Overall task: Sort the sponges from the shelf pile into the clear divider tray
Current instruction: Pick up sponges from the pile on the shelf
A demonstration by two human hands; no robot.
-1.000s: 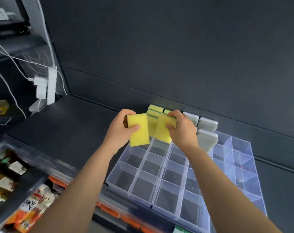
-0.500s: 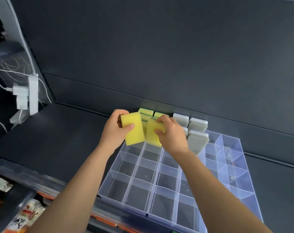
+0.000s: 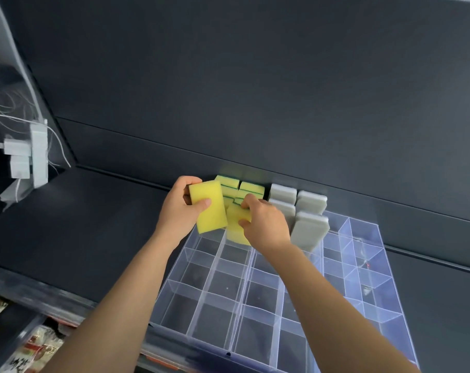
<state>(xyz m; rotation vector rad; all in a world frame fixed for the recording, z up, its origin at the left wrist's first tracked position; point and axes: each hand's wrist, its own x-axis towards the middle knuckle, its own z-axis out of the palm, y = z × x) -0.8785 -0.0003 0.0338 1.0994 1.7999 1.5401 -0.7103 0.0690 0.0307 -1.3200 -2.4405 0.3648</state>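
A clear divider tray (image 3: 269, 289) lies on the dark shelf in front of me. My left hand (image 3: 178, 211) grips a yellow sponge (image 3: 208, 207) just above the tray's back left corner. My right hand (image 3: 263, 222) pinches a second yellow sponge (image 3: 235, 228), lowered on edge into a back compartment. Behind them, several yellow-and-green sponges (image 3: 240, 189) stand upright in the rear cells. Grey sponges (image 3: 308, 230) stand upright to their right.
The dark back wall (image 3: 255, 90) rises right behind the tray. A white power strip (image 3: 37, 154) with plugs and cables hangs at the left. Packaged goods (image 3: 27, 351) sit on a lower shelf at the bottom left. Most front tray cells hold nothing.
My right hand has pushed its yellow sponge down into a back compartment. My left hand has kept its sponge in about the same place. The view has shifted slightly.
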